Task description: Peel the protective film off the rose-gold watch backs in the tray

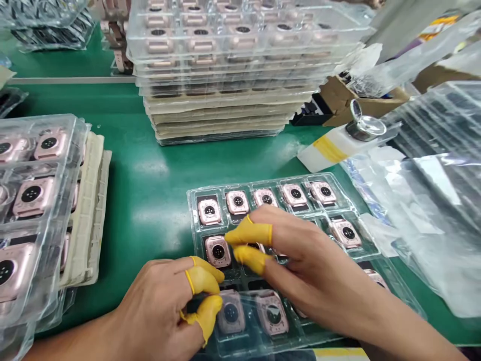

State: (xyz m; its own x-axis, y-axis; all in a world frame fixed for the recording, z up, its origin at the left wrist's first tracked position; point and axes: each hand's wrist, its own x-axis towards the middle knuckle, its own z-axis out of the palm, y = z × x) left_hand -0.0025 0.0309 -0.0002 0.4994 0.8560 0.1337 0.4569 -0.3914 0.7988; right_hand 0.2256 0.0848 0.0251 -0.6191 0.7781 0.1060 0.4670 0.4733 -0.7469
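Observation:
A clear plastic tray (191, 225) lies before me, its pockets holding several pink smartwatch bodies, sensor backs up. My left hand (161, 301) is curled at the tray's front left edge, yellow finger cots on its thumb and fingers. The thumb rests close to a watch body (231, 312) under a clear layer; what lies beneath the fingers is hidden. Over the middle of the tray is my right hand (296, 245), in yellow cots on thumb and index finger. Its tips are slightly apart beside another watch body (218, 252), with nothing visible between them.
Tall stacked trays (225, 75) of watch bodies stand at the back. More stacked trays (75, 200) are on the left. A white pump bottle (326, 150) with a metal top sits behind right, near a cardboard box (338, 100). Clear plastic bags (424, 215) cover the right side.

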